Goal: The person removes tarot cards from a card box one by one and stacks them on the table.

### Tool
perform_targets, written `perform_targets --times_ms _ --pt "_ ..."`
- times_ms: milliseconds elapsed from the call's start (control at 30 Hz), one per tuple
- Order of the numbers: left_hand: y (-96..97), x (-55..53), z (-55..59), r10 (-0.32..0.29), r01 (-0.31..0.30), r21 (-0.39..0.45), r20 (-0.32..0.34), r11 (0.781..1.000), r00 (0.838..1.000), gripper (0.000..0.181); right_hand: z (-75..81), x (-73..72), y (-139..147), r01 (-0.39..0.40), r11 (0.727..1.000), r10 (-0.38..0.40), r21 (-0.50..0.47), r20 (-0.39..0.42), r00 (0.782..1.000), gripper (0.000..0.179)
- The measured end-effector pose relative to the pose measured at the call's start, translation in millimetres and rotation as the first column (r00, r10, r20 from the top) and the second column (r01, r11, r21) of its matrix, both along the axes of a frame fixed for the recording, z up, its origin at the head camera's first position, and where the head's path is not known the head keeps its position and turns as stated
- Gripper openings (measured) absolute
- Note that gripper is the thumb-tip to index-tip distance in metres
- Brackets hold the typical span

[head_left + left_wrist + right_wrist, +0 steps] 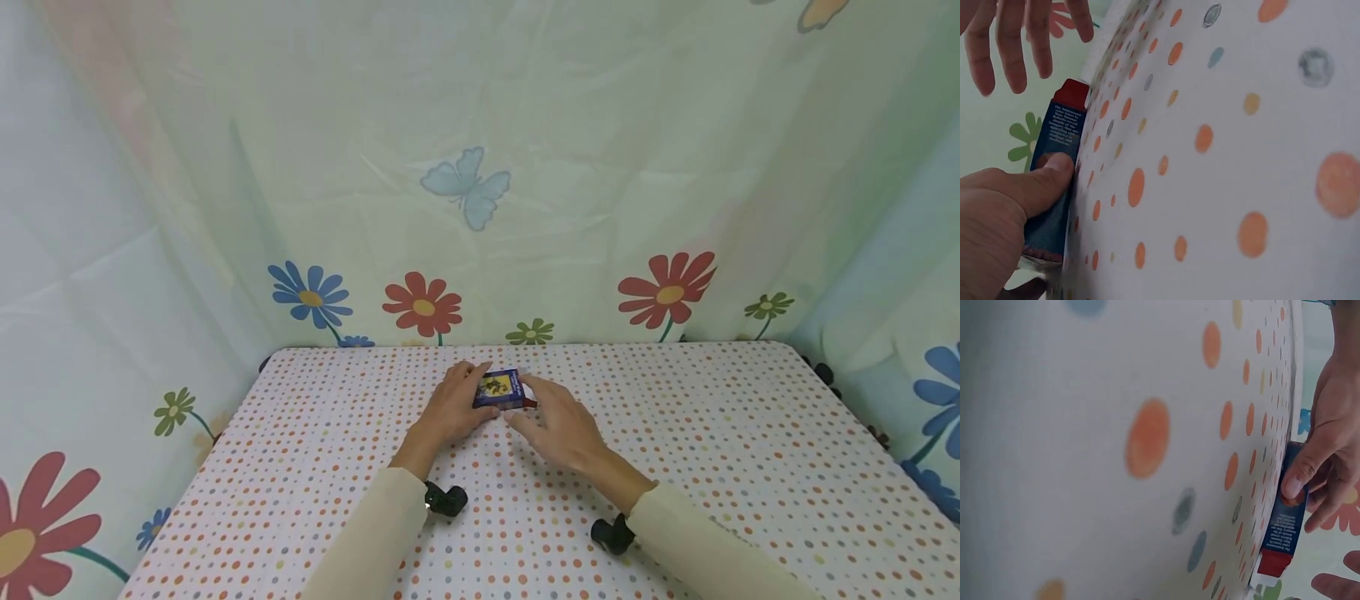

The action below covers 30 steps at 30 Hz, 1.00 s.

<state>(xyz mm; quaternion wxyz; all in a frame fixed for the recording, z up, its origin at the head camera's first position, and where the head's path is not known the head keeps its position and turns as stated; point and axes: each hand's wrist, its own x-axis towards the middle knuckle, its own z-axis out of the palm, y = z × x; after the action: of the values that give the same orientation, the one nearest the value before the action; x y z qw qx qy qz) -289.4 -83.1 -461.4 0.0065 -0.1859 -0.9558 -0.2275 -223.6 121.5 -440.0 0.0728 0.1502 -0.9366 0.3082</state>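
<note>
A small dark blue card box (pixel 498 389) with a yellow picture on top lies flat on the dotted cloth. My left hand (pixel 452 408) grips its left end, with the thumb (pixel 1057 172) pressed on the printed near side and the fingers around the far side. A red end piece (pixel 1274 563) sticks out of the box's right end. Beside that end is my right hand (pixel 561 427), its fingers loosely spread and bent around the space there. In the left wrist view those right fingers (pixel 1013 53) hang apart from the box.
A white cloth (pixel 360 533) with colored dots covers the table. Behind it hangs a pale curtain (pixel 555 250) with printed flowers and a butterfly, close past the table's back edge. Small black cameras (pixel 447 500) are strapped at both wrists.
</note>
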Motion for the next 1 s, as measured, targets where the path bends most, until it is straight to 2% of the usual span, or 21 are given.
perform_targets --times_ms 200,367,500,633,833,1000 --pt "-4.8 6.2 3.3 0.011 -0.013 0.039 0.032 0.999 0.999 0.071 -0.7 4.4 -1.1 -0.005 1.000 0.005 0.003 -0.048 0.999 0.066" --pt "-9.7 11.7 5.5 0.017 -0.018 0.063 0.023 0.998 1.000 0.070 0.3 10.8 -0.5 -0.009 1.000 0.011 0.023 -0.104 0.994 0.065" --pt "-13.5 18.3 9.2 0.018 -0.018 0.094 0.003 0.995 1.000 0.071 1.6 18.6 -3.4 -0.011 1.000 0.011 0.004 -0.136 0.991 0.063" --pt "-18.8 30.1 15.2 0.006 -0.001 0.116 -0.041 0.993 0.999 0.074 3.5 26.3 -7.2 -0.018 0.999 0.012 -0.037 -0.175 0.985 0.058" --pt "-32.0 52.5 21.6 -0.025 0.051 0.139 -0.184 0.989 0.983 0.070 7.0 43.4 -6.9 -0.043 0.996 0.028 -0.072 -0.197 0.980 0.053" --pt "-41.5 73.9 26.0 -0.031 0.075 0.185 -0.231 0.980 0.972 0.071 6.0 56.8 -5.4 -0.071 0.995 0.054 -0.072 -0.221 0.974 0.049"
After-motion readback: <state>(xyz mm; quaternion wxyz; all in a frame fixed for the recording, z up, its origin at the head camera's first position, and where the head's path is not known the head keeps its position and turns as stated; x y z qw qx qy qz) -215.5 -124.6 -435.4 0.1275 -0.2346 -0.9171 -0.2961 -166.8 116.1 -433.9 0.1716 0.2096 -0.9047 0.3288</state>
